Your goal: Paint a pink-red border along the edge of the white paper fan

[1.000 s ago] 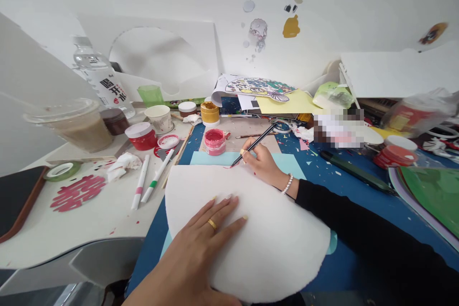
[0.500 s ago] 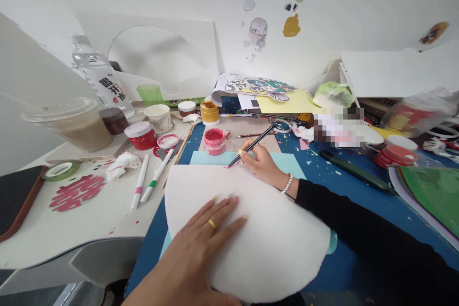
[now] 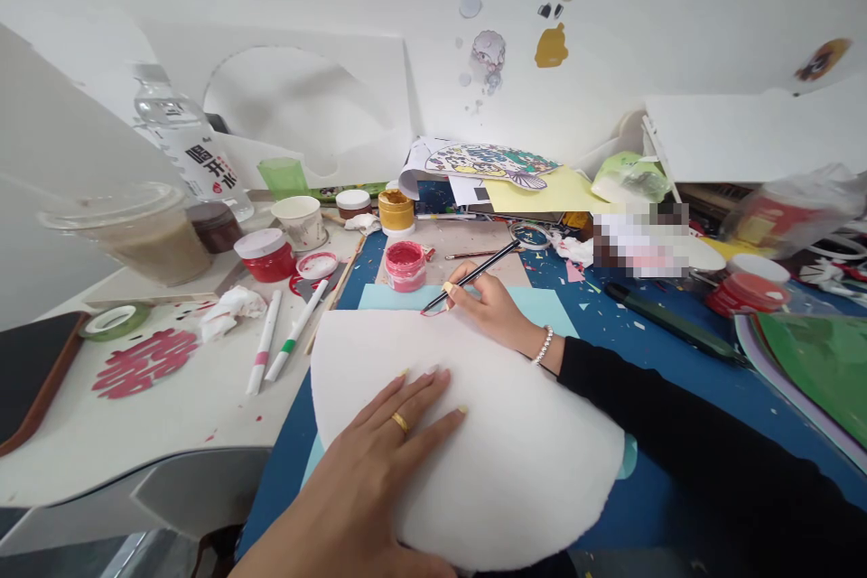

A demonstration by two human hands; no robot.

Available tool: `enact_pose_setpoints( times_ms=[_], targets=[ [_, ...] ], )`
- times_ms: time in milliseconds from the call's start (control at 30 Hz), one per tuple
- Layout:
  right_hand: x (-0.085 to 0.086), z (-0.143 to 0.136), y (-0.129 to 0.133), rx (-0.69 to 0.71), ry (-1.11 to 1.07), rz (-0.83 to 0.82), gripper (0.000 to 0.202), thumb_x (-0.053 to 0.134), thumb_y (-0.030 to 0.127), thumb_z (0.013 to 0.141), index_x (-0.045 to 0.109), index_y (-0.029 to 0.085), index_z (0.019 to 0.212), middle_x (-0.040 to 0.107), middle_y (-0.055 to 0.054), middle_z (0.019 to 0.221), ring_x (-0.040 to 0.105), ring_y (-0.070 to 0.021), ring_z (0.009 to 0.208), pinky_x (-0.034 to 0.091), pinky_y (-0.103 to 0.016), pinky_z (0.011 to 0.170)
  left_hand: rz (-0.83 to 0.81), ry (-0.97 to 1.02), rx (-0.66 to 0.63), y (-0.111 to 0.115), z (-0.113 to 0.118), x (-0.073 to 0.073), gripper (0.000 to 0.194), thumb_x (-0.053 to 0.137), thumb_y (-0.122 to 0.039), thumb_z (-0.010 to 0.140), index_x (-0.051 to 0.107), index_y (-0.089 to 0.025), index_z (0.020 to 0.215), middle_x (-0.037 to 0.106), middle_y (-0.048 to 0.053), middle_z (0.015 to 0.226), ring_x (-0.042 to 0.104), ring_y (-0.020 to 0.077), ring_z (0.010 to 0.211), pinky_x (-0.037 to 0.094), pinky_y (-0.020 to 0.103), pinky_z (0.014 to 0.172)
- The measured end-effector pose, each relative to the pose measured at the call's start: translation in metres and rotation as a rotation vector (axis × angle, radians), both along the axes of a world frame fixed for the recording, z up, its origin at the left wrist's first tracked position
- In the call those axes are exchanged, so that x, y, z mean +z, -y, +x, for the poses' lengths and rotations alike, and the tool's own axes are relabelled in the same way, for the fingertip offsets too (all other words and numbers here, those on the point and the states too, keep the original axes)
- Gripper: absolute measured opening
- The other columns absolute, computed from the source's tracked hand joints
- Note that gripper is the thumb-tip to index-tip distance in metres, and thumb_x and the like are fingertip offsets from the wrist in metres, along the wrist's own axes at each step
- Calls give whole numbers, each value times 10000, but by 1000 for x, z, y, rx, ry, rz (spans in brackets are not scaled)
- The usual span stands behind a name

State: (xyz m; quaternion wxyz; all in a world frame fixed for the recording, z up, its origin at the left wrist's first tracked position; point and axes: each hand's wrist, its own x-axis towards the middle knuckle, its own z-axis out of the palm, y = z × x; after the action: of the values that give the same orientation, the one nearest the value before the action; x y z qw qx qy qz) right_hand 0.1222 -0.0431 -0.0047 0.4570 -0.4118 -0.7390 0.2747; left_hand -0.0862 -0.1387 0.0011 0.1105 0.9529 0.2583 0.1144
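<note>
My left hand [image 3: 399,433] lies flat with fingers spread on a large white sheet of paper [image 3: 521,470] with a rounded outline. In my right hand [image 3: 491,302] is a slim black paintbrush [image 3: 480,269], pinched near its tip and slanting up to the right. Its tip meets the paper's far edge, where a short curved red line [image 3: 434,312] shows. Light blue paper [image 3: 548,312] sticks out from under the white sheet. Just beyond the brush tip stands an uncovered jar of red paint [image 3: 405,266].
To the left are two white markers [image 3: 264,343], a red paper cutout [image 3: 145,364], a lidded red jar [image 3: 264,255] and a drink cup [image 3: 135,235]. A yellow paint jar [image 3: 396,212] stands behind. A dark green cutter [image 3: 670,321] and coloured sheets [image 3: 813,361] lie right.
My right hand and the brush tip have shifted slightly left along the paper's far edge, and the red line there reaches further left. My left hand has stayed put.
</note>
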Motion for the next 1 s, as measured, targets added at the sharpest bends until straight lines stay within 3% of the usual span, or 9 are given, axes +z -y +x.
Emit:
enact_pose_setpoints(
  times_ms=[1000],
  targets=[
    [4,0,2,-13,-25,-23,96,436,185,799,431,185,703,509,21,612,510,-118,615,391,-245,628,0,-21,9,0,-1,1,877,462,-724,608,289,-240,1319,177,87,1417,244,321,1253,259,521,995]
  ],
)
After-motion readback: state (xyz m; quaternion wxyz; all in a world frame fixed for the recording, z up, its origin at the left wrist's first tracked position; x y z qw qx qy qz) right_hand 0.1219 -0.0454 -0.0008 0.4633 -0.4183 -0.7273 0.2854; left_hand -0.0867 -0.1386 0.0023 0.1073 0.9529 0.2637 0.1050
